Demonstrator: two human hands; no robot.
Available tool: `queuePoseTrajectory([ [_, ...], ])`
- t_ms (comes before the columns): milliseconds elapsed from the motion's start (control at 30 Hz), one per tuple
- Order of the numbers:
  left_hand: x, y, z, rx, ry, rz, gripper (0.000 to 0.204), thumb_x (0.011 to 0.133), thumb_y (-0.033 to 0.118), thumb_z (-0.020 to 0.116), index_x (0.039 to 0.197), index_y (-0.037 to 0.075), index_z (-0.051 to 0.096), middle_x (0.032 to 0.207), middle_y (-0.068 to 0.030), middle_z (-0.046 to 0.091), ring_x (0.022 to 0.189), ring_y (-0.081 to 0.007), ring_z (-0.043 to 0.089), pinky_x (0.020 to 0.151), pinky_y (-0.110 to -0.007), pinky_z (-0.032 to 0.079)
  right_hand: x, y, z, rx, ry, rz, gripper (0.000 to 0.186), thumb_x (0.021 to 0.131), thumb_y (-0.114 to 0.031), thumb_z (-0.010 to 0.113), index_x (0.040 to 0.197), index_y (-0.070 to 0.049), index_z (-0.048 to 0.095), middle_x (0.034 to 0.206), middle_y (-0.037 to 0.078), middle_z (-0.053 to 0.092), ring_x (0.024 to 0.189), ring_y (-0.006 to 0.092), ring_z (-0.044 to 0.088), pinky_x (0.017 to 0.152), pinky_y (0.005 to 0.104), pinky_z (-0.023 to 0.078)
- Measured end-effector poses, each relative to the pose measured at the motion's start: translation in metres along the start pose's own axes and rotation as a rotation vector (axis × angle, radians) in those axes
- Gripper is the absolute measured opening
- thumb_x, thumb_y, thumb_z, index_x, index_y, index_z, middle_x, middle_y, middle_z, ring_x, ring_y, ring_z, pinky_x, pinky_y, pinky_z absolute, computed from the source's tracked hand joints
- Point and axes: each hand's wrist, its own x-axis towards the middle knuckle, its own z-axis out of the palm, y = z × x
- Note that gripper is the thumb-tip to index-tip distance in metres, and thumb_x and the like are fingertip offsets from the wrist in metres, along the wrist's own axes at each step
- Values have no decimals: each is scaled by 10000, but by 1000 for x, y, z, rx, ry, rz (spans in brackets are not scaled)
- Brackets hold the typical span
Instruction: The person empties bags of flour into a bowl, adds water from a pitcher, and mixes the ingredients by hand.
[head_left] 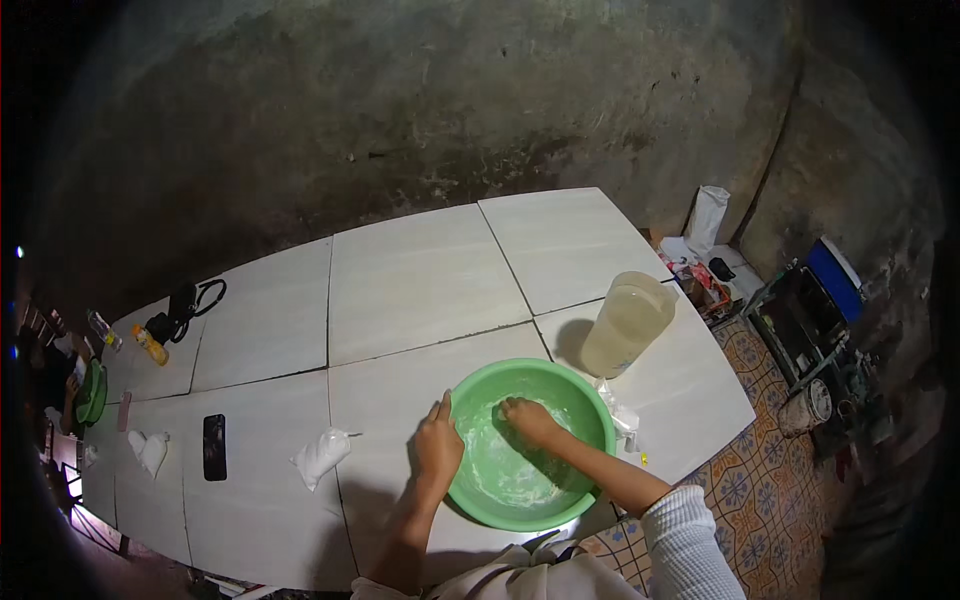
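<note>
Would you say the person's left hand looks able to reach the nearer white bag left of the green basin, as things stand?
Probably yes: no object shows between the left hand and the white bag. The hand would likely only need to leave the rim of the green basin first.

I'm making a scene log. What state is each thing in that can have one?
Green basin: open, white stuff smeared inside
Left hand: against the basin's edge
Right hand: inside the basin
Pitcher: upright, seemingly holding pale liquid
Phone: lying flat, screen dark
Small white bag: lying down, plump
</note>
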Motion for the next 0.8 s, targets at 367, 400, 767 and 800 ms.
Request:
queuePoseTrajectory([
  [367, 1, 4, -4, 55, -20, -44, 521, 869, 84, 597, 1382, 76, 511, 1214, -223, 633, 1010, -373, 660, 836, -445, 546, -77, 15, -64, 20, -437, 35, 183, 782, -151, 642, 935, -83, 717, 1284, 153, 550, 1094, 315, 565, 890, 521, 432],
  [400, 1, 7, -3, 38, -7, -37, 520, 866, 78, 599, 1380, 72, 514, 1209, -228, 633, 1010, -377, 659, 836, -446, 544, -70, 31, -57, 132, -488, 221, 227, 769, -124, 638, 975, -48, 696, 1184, 195, 614, 956, 378, 620, 825, 483, 489],
  [767, -2, 11, -6, 30, -17, -106, 516, 863, 60, 597, 1374, 66, 522, 1190, -258, 629, 1021, -402, 648, 851, -459, 532, -92, 5, -47, -198, -237, 152, 76, 716, -75, 645, 767, -24, 666, 764, 194, 658, 766, 366, 679, 693, 440, 559],
  [800, -2, 10, -6, 10, -6, -106, 518, 860, 59, 594, 1373, 65, 523, 1194, -269, 622, 1042, -407, 639, 854, -459, 530, -95, -1, -44, -197, -238, 147, 76, 716, -75, 645, 767, -24, 666, 764, 194, 658, 766, 366, 679, 693, 440, 559],
])
